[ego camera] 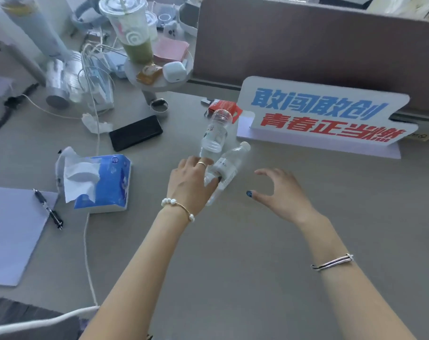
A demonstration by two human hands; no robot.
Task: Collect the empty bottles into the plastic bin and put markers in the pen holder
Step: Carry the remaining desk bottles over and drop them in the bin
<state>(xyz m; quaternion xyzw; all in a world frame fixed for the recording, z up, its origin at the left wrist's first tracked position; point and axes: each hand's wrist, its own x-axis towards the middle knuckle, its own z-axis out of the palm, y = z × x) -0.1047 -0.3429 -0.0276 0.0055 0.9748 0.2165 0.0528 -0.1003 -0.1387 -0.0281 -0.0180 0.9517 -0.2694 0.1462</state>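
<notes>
While the left hand [192, 179] grips two clear water bottles [217, 143] mid-desk [233, 253], its fingers hiding their lower ends, the right hand [278, 191] hovers just right, open and empty.

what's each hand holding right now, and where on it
The left hand has its grip on the lower bodies of two clear bottles, caps pointing away. The right hand is open, holding nothing.
</notes>
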